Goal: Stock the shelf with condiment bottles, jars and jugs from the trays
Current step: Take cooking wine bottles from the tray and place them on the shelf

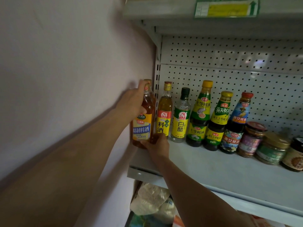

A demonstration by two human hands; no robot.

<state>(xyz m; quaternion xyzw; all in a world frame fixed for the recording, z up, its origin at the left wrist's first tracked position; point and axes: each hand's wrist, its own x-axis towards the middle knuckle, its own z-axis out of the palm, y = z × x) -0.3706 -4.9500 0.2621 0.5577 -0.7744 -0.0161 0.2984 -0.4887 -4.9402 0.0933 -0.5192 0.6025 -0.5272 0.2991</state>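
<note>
Fingers of the left hand (136, 99) wrap the shoulder and neck of an amber cooking-wine bottle (142, 119) while the right hand (156, 145) cups its base, a two-handed hold that likely keeps the tall glass upright as it settles at the far left end of the shelf (213, 166). To its right, bottles stand label-forward in a row: a yellow-labelled cooking wine (164, 110), a white vinegar bottle (180, 117), then oyster sauce bottles (199, 115) and low jars (252, 140), apparently faced for shoppers.

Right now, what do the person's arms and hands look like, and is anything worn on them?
Both arms are bare up to the frame edge: no sleeves, gloves, watch or bracelets show. The left hand and right hand carry no visible rings on the fingers.
</note>
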